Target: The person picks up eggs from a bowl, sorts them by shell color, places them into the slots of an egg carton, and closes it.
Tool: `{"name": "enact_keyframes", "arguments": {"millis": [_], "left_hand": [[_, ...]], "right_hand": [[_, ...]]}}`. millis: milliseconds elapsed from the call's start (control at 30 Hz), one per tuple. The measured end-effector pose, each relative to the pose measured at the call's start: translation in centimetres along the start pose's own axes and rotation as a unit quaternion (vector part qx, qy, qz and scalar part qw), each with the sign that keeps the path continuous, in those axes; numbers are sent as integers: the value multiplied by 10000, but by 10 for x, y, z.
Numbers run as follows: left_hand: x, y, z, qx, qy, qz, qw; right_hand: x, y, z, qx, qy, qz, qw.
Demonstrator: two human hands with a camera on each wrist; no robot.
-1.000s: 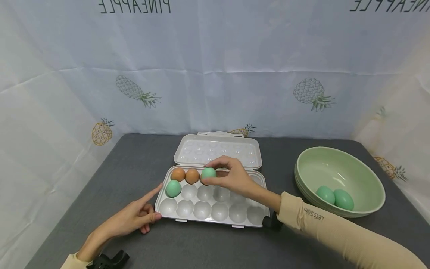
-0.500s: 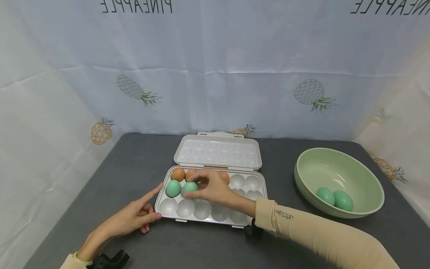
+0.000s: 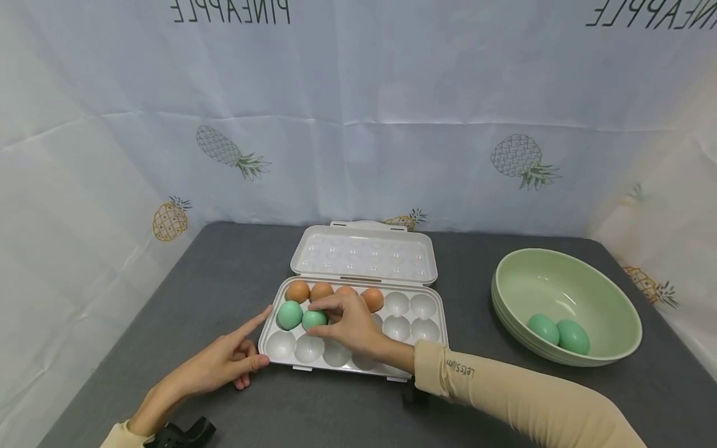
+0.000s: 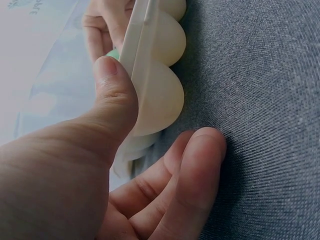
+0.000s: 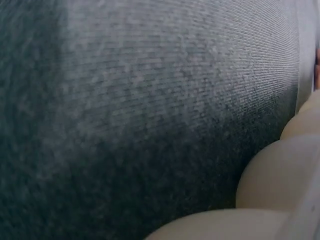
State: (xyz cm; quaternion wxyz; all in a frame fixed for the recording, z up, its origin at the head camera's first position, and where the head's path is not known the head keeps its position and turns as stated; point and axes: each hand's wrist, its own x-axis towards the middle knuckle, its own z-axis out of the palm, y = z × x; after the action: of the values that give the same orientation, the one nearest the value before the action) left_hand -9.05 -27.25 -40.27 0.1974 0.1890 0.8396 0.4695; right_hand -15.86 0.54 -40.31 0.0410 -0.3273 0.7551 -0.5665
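Observation:
An egg carton (image 3: 386, 367), white plastic with its lid (image 3: 364, 249) folded back, lies in the middle of the table. My right hand (image 3: 353, 323) pinches a green egg (image 3: 314, 320) at the second cup from the left in the middle row. Another green egg (image 3: 289, 315) sits in the cup left of it. Several brown eggs (image 3: 297, 291) fill the left part of the back row. At the carton's left end, my left hand (image 3: 215, 364) touches the rim with a straight index finger and the thumb; its other fingers curl loosely beneath in the left wrist view.
To the right stands a light green bowl (image 3: 566, 274), seemingly stacked on another, with two green eggs (image 3: 560, 335) inside. The dark grey table (image 3: 313, 410) is backed by a pineapple-print curtain (image 3: 364, 155). Mostly table and carton cups (image 5: 280, 175) fill the right wrist view.
My right hand has moved left and toward me with the green egg, from above the back row to the middle row's second cup. My left hand has stayed still.

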Motion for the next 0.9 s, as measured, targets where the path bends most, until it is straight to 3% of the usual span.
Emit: {"name": "enact_keyframes", "arguments": {"millis": [133,367,800,900], "left_hand": [[0,1,0,42,7,-2,10000],[1,2,0,33,9,-52,10000],[1,3,1,-4,21,-142,9999],[0,2,1,-22,19,-102,9999]], "right_hand": [[-1,-1,3,-232,175,60,9996],[-3,-2,4,-784,339,-243,9960],[-6,-1,2,-268,191,-283,9991],[-4,-6,-4,109,137,-78,9998]]}}
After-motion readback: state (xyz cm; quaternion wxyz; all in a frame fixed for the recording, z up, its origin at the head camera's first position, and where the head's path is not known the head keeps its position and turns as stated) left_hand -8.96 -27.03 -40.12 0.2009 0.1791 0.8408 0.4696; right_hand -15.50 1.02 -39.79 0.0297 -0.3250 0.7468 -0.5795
